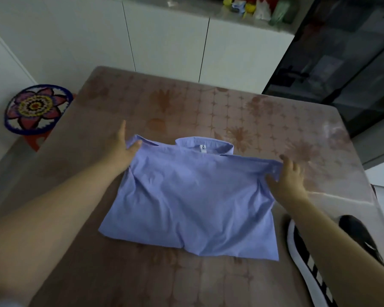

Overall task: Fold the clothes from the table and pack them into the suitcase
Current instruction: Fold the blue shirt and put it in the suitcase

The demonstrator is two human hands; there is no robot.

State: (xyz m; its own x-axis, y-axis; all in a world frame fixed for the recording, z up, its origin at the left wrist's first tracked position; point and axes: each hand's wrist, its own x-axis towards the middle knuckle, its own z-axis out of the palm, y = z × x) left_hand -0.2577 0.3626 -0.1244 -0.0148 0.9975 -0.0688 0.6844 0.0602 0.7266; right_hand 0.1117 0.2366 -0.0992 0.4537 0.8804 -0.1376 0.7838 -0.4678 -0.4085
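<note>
Bare hands (122, 149), bare forearms (60, 207), perhaps pale sleeve (0, 303)

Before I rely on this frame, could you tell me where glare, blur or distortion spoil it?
Head view: dim overall. Glare streaks the right side of the table. The right hand is motion-blurred, the left hand sharper. The wide-angle lens tilts the seams of the cupboard. The shirt is fairly crisp.
</note>
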